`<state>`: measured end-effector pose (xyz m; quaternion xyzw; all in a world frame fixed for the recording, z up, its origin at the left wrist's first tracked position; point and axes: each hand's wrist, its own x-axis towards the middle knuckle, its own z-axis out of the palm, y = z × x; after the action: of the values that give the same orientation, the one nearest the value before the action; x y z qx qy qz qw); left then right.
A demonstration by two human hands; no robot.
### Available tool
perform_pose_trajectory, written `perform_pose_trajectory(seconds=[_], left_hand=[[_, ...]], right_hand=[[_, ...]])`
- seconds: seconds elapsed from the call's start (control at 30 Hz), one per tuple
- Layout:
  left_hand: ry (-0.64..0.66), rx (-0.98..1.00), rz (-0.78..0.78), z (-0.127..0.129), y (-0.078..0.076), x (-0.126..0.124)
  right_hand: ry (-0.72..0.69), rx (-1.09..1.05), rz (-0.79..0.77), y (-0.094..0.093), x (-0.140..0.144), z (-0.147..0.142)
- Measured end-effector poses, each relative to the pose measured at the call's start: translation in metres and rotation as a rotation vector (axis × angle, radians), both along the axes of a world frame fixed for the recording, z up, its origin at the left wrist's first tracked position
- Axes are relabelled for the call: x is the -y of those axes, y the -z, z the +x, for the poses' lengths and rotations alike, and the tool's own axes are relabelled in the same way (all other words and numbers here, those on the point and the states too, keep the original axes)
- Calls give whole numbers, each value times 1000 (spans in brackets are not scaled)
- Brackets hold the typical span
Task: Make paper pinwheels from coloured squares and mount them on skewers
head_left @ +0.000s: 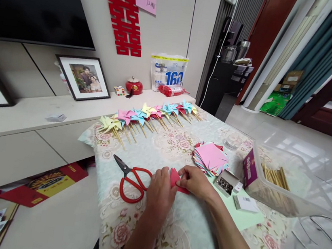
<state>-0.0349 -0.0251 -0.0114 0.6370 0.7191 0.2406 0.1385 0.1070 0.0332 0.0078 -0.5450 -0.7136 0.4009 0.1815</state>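
My left hand (160, 192) and my right hand (195, 181) meet over a folded red paper square (175, 177) on the floral tablecloth (152, 229). Both hands pinch the paper, the left from the near left side, the right from the right edge. Most of the sheet is hidden under my fingers. Red-handled scissors (130, 178) lie shut just left of my left hand. A stack of coloured paper squares (210, 157), pink on top, sits just beyond my right hand.
A row of finished paper pinwheels (148, 116) on sticks lines the table's far edge. A small open box of pins (226, 184), a white card (245, 203) and a clear tub of wooden sticks (280, 184) stand to the right. A low cabinet (31, 123) runs along the left.
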Motion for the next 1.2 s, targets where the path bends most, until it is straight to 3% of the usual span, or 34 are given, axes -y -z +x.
perform_pose_trajectory(seconds=[0.13,0.3,0.43,0.53,0.6,0.67,0.7,0.83,0.93,1.07,1.2], left_hand=[[-13,229,-27,-1,-5,-1],[-92,781,100,6,-2,6],[-161,1249,165,3,3,27],[-255,1377,199,-11,-4,56],[-268,1462,156,-23,-12,82],[-220,1542,77,-35,-21,107],[-184,1561,39,-40,-25,119],[-166,1565,-75,-58,-34,153],[-158,1509,-155,-68,-34,168],[-150,1488,-188,-78,-33,182],[-146,1566,-147,-81,-31,190]], right_hand=[[-12,-118,-51,-2,-2,3],[-50,-340,-93,-12,4,-2],[-155,-556,-172,-18,24,-3],[-239,-667,-273,-18,35,-6],[-219,-558,-156,-18,39,-17],[-199,-311,94,-19,42,-38],[-203,-249,149,-20,43,-51],[-219,-67,229,-22,49,-102],[-231,125,213,-24,54,-120],[-289,300,161,-32,58,-112],[-343,358,55,-41,63,-67]])
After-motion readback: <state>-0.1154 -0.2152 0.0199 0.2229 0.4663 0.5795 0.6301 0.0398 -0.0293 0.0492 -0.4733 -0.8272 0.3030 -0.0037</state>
